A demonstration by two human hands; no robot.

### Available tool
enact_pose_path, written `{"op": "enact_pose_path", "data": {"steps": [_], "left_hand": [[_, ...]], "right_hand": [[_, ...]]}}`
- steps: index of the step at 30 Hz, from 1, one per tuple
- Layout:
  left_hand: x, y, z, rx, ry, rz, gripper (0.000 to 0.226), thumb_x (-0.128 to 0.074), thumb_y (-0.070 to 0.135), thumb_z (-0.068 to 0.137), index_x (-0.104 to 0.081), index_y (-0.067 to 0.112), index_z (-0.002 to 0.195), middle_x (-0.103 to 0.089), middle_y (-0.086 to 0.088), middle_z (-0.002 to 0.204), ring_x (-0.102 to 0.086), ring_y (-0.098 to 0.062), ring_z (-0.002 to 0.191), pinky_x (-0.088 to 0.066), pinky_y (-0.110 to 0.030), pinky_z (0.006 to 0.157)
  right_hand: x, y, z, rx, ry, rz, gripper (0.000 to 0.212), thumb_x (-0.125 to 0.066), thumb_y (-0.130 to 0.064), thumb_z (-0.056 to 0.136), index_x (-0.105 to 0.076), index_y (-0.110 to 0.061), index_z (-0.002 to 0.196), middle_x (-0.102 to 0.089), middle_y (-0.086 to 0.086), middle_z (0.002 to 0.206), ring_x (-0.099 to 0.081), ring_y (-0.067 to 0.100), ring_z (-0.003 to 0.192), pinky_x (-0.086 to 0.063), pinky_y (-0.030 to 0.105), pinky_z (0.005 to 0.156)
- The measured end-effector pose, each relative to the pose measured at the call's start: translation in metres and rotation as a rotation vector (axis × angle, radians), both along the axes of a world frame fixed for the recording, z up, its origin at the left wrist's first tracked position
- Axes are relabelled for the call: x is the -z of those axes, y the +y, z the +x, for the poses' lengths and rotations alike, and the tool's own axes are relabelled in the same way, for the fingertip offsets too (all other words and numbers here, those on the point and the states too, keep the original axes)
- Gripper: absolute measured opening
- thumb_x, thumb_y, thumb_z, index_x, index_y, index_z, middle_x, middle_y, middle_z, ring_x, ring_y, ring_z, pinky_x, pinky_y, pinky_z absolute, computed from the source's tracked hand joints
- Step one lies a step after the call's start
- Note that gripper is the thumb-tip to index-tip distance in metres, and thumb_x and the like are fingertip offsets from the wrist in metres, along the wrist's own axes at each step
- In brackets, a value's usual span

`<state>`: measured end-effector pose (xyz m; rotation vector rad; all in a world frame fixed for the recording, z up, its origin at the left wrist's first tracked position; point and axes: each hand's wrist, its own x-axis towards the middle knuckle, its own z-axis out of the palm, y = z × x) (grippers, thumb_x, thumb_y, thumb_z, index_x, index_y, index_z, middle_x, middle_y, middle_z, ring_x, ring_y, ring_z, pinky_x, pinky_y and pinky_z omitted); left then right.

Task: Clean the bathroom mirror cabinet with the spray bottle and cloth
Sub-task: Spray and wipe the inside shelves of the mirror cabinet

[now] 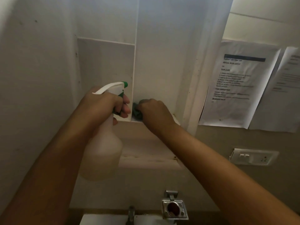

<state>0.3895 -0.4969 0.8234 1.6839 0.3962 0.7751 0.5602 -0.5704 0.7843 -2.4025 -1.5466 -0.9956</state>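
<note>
Right grip (154,111) around cloth (136,111)

We could not read the small, blurred print on the taped paper sheet (238,85); a second sheet (282,88) ran off the right edge. The right hand (155,112) hid most of the cloth (136,110). The tap (131,214) was cut off below.

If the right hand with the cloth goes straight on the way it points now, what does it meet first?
Probably the thin white divider panel just left of the cloth; the right hand points toward it, and the cloth looks almost against it, though depth is unclear.
</note>
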Motion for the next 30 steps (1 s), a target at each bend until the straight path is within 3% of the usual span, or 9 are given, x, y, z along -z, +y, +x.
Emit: {"op": "enact_pose_path", "data": {"steps": [7, 15, 18, 21, 24, 27, 30], "left_hand": [[-0.001, -0.006, 0.002, 0.037, 0.025, -0.004, 0.027, -0.049, -0.006, 0.072, -0.071, 0.006, 0.084, -0.071, -0.006, 0.066, -0.067, -0.017, 0.063, -0.044, -0.025, 0.056], [-0.006, -0.003, -0.009, 0.011, 0.015, 0.014, 0.029, -0.049, -0.006, 0.073, -0.073, 0.002, 0.089, -0.072, -0.010, 0.069, -0.067, -0.023, 0.068, -0.045, -0.027, 0.059], [-0.007, -0.001, -0.017, 0.013, -0.015, 0.017, 0.033, -0.050, -0.006, 0.073, -0.074, 0.006, 0.093, -0.073, -0.013, 0.074, -0.069, -0.025, 0.071, -0.045, -0.028, 0.059], [-0.008, 0.002, -0.025, 0.022, -0.039, 0.008, 0.036, -0.051, -0.006, 0.074, -0.073, 0.010, 0.097, -0.075, -0.016, 0.081, -0.069, -0.024, 0.072, -0.045, -0.030, 0.060], [-0.009, 0.006, -0.029, 0.036, -0.041, 0.022, 0.035, -0.051, -0.005, 0.075, -0.073, 0.015, 0.094, -0.076, -0.015, 0.083, -0.069, -0.024, 0.072, -0.045, -0.030, 0.059], [-0.008, 0.011, -0.031, 0.019, -0.028, 0.033, 0.031, -0.051, -0.005, 0.075, -0.073, 0.009, 0.091, -0.075, -0.013, 0.076, -0.069, -0.022, 0.070, -0.045, -0.029, 0.059], [-0.005, 0.013, -0.029, 0.012, -0.006, 0.021, 0.030, -0.051, -0.005, 0.075, -0.073, 0.006, 0.091, -0.075, -0.012, 0.074, -0.069, -0.021, 0.068, -0.046, -0.029, 0.060]], "right_hand": [[-0.024, -0.014, 0.000, 0.105, 0.051, -0.214, 0.025, -0.055, -0.019, 0.096, -0.071, -0.020, 0.115, -0.066, 0.006, 0.096, -0.057, 0.019, 0.073, -0.040, 0.026, 0.061], [-0.042, -0.036, -0.006, 0.375, 0.178, -0.312, 0.020, -0.052, -0.014, 0.097, -0.065, -0.006, 0.111, -0.058, 0.011, 0.100, -0.052, 0.025, 0.078, -0.044, 0.031, 0.069], [-0.062, -0.034, -0.014, 0.393, 0.111, -0.181, 0.018, -0.055, -0.013, 0.097, -0.065, -0.003, 0.108, -0.052, 0.009, 0.086, -0.055, 0.027, 0.075, -0.046, 0.032, 0.067], [-0.081, -0.031, -0.017, 0.369, -0.073, 0.041, 0.019, -0.052, -0.011, 0.098, -0.067, -0.004, 0.107, -0.062, 0.016, 0.099, -0.061, 0.034, 0.090, -0.042, 0.034, 0.067], [-0.070, -0.027, -0.017, 0.416, -0.196, -0.003, 0.017, -0.052, -0.006, 0.096, -0.065, -0.005, 0.108, -0.060, 0.013, 0.106, -0.056, 0.032, 0.100, -0.042, 0.036, 0.066], [-0.041, -0.025, -0.005, 0.427, -0.055, -0.131, 0.018, -0.055, -0.005, 0.096, -0.066, -0.007, 0.109, -0.063, 0.014, 0.108, -0.062, 0.033, 0.099, -0.050, 0.036, 0.074], [-0.026, -0.030, 0.004, 0.384, 0.045, -0.170, 0.019, -0.052, -0.004, 0.095, -0.066, -0.006, 0.107, -0.063, 0.016, 0.106, -0.064, 0.033, 0.093, -0.047, 0.032, 0.071]]}}
